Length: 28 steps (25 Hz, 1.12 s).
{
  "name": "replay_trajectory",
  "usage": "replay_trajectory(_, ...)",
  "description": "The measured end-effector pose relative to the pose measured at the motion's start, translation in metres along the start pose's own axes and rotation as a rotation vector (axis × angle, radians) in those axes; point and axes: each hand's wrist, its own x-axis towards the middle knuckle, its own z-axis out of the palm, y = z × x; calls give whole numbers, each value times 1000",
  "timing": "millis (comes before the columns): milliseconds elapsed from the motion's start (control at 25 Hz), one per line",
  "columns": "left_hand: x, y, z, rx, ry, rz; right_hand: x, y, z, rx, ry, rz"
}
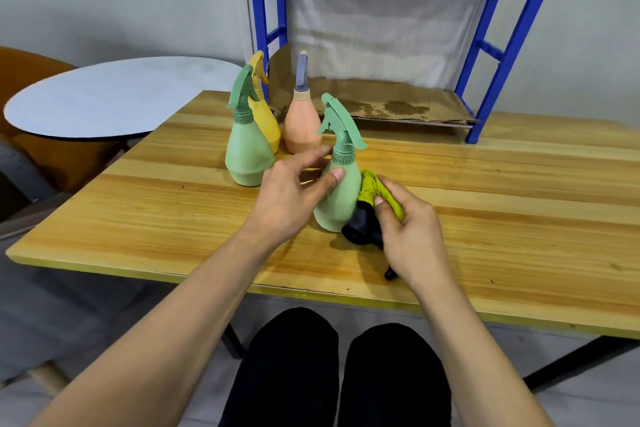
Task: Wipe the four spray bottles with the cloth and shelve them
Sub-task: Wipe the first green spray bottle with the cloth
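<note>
A green spray bottle (341, 180) stands on the wooden table (485, 218) in front of me. My left hand (291, 198) holds its body, thumb on the front and fingers round the back. My right hand (412, 236) grips a yellow-green and black cloth (372, 208) pressed against the bottle's right side. Behind, to the left, stand a second green bottle (247, 149), a yellow bottle (266, 118) and an orange bottle (303, 125) with a grey nozzle.
A blue metal shelf rack (502, 55) stands at the back of the table, its lower shelf lined with stained cardboard (391, 104). A round grey table (114, 97) and an orange chair sit to the left. My legs are below the table's near edge.
</note>
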Motion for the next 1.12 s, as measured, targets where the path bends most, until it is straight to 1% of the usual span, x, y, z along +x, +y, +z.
replay_trajectory(200, -2, 1, 2, 12, -5, 40, 15, -31, 4, 128, 31, -115)
replay_trajectory(360, -2, 1, 3, 22, -2, -3, -10, -6, 8, 8, 97, -8)
replay_trajectory(440, -2, 1, 4, 33, -3, -9, -14, -3, 3, -21, 83, 23)
replay_trajectory(520, -3, 0, 7, 40, -3, 6, -4, -12, -2, -27, 84, 12)
replay_trajectory(600, -3, -1, 9, 70, 9, 54, 7, -25, 1, 32, 97, -44)
replay_trajectory(680, -1, -5, 9, 74, 18, 56, 8, -29, 8, 77, 125, -96)
replay_trajectory(760, 1, -7, 7, 87, 18, 21, -2, -21, 11, 28, 132, -106)
replay_trajectory(840, -2, -8, 10, 85, 17, -3, -17, -5, 8, -67, 125, -62)
replay_trajectory(880, -6, -8, 14, 86, 40, -7, -24, 0, 5, -113, 111, -38)
replay_trajectory(1000, -18, -4, 31, 137, 192, 30, -22, 4, -3, -224, 89, -19)
replay_trajectory(1120, -19, 4, 41, 133, 302, 35, -11, -3, -8, -142, 183, 5)
